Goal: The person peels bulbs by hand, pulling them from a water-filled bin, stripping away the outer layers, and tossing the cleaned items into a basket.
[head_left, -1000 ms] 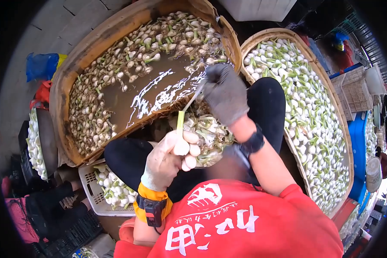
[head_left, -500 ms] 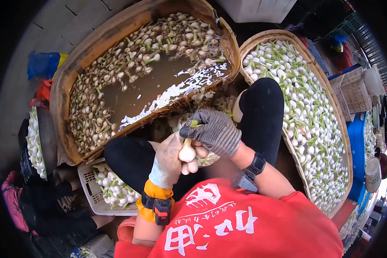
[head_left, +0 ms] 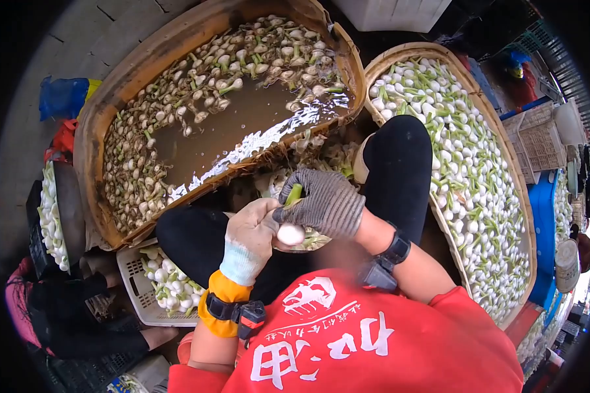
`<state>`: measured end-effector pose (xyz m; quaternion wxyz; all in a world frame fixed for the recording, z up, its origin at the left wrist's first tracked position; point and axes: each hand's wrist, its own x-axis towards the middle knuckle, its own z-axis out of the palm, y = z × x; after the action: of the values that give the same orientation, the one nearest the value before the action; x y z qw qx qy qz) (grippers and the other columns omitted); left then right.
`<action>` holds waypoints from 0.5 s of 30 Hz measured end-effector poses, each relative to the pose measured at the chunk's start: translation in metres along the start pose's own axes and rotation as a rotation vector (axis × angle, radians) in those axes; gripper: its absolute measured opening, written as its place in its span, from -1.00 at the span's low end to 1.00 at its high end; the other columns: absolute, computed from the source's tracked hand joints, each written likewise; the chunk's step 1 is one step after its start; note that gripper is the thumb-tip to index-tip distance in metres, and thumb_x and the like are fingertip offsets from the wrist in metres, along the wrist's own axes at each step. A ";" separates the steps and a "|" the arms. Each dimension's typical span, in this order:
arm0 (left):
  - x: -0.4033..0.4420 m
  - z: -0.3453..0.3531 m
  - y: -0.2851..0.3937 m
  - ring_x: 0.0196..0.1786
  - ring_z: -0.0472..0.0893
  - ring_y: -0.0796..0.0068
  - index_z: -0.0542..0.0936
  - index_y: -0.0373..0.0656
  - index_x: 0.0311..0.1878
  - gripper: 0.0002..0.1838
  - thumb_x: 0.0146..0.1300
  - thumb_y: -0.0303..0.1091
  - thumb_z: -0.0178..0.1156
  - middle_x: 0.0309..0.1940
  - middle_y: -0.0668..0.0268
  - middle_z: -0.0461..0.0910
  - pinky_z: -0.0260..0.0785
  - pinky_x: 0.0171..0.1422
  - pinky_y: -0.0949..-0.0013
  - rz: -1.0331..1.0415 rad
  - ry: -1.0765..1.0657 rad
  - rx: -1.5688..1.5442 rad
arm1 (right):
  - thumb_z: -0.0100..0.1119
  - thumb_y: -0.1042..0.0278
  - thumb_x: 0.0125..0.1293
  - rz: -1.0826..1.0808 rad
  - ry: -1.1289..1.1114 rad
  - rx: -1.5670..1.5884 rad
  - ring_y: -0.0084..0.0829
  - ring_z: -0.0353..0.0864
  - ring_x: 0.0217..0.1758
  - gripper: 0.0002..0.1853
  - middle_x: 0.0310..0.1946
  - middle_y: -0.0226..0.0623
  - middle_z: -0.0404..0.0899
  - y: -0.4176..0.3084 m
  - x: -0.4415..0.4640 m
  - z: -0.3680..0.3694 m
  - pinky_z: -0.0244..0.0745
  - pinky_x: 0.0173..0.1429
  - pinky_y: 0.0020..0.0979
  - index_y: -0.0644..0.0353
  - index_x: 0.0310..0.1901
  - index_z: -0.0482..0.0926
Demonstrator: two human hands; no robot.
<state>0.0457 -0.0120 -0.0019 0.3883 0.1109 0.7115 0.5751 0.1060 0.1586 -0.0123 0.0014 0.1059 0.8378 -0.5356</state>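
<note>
Between my hands is one garlic bulb (head_left: pixel 291 234), its white round end facing me and its green stalk (head_left: pixel 295 193) poking up through my right fingers. My right hand (head_left: pixel 328 203), in a grey striped knit glove, is wrapped round the stalk. From the other side my left hand (head_left: pixel 250 229), in a pale glove with a light blue cuff, pinches the bulb. Both hands meet above my lap. Below them, peelings (head_left: pixel 318 242) show in part. At my left leg, white bulbs (head_left: pixel 170 281) lie in a white plastic basket (head_left: pixel 134 288).
A big tub (head_left: pixel 93 164) of muddy water with unpeeled garlic stands ahead. To the right, another large tub (head_left: pixel 453 262) is full of clean white bulbs. A person (head_left: pixel 65 308) sits at the far left. Stacked baskets (head_left: pixel 537 141) and a blue container (head_left: pixel 543 203) stand far right.
The garlic bulb has turned in my hands: its round end now faces me and the stalk sticks up higher. My left hand has shifted slightly left and its fingers have closed in.
</note>
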 end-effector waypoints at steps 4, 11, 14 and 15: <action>-0.005 -0.003 0.003 -0.55 0.59 0.62 0.53 -0.35 -0.05 -0.79 0.49 -0.40 -0.01 -0.48 0.33 0.59 0.42 -0.50 0.62 0.075 0.053 -0.003 | 0.43 0.24 0.10 -0.104 -0.134 0.303 -0.53 0.60 -0.21 -0.65 -0.25 -0.34 0.64 0.015 0.002 -0.013 0.51 -0.10 -0.44 0.18 -0.11 0.61; 0.033 -0.035 -0.045 0.10 0.58 0.21 0.30 -0.35 0.34 -0.34 0.32 -0.16 0.25 0.12 -0.02 0.52 0.47 0.14 0.28 0.349 0.133 0.471 | 0.38 0.37 0.18 -0.007 0.113 0.400 -0.55 0.59 -0.08 -0.61 -0.11 -0.31 0.63 0.022 -0.005 -0.045 0.51 0.08 -0.47 0.26 0.04 0.57; 0.038 -0.013 -0.017 0.17 0.52 0.29 0.07 -0.21 0.50 -0.03 0.23 0.15 0.27 0.21 -0.01 0.45 0.36 0.27 0.29 0.392 -0.004 0.338 | 0.37 0.36 0.21 -0.056 0.208 0.419 -0.49 0.61 -0.07 -0.59 -0.06 -0.28 0.63 0.037 0.012 -0.025 0.52 0.11 -0.42 0.28 0.07 0.54; 0.037 -0.005 -0.009 0.10 0.54 0.34 0.13 -0.22 0.48 -0.11 0.26 0.08 0.27 0.15 0.03 0.49 0.38 0.22 0.32 0.351 -0.038 0.200 | 0.37 0.36 0.21 -0.080 0.197 0.417 -0.49 0.60 -0.06 -0.59 -0.06 -0.27 0.62 0.040 0.012 -0.018 0.52 0.11 -0.42 0.29 0.07 0.54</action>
<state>0.0200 0.0035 -0.0255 0.2824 0.2823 0.7273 0.5582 0.1031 0.1933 -0.0415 -0.1238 0.1223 0.7088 -0.6837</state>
